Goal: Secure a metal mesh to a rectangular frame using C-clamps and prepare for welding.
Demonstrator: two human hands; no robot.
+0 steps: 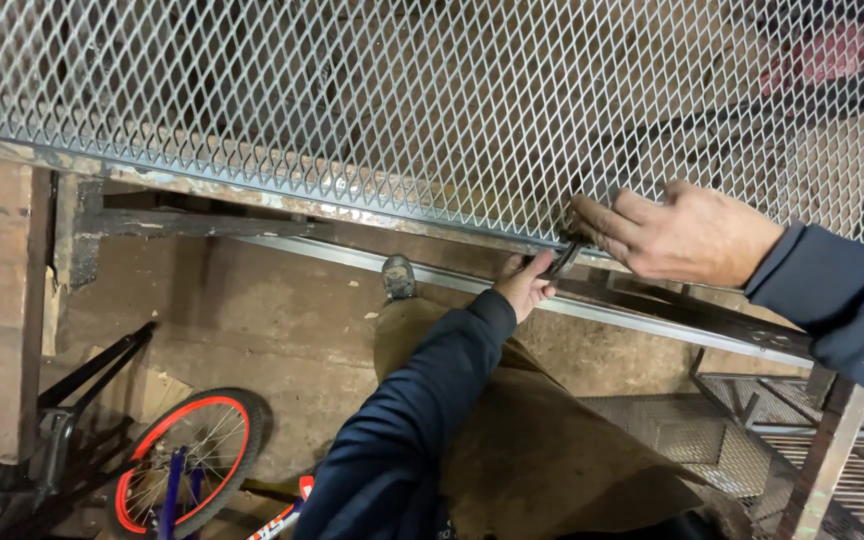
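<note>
While the right hand (687, 232) presses its curled fingers flat against the lower edge of the mesh (432, 100), the left hand (525, 285) reaches up from below and pinches a small dark tool (564, 258), seemingly pliers or a clamp, just under the frame (282, 200). The tool sits between the two hands, touching the frame's bottom edge, its long axis tilted, upper end pointing up and right toward the mesh, lower end down toward the left palm. Whether its tip grips anything is too small to tell. Judging by the look of it, the mesh already lies along the whole frame, which runs from upper left down to the right; work at this one spot seems underway, and no finished fastening shows. A bicycle wheel (187, 455) stands well below, at left.
</note>
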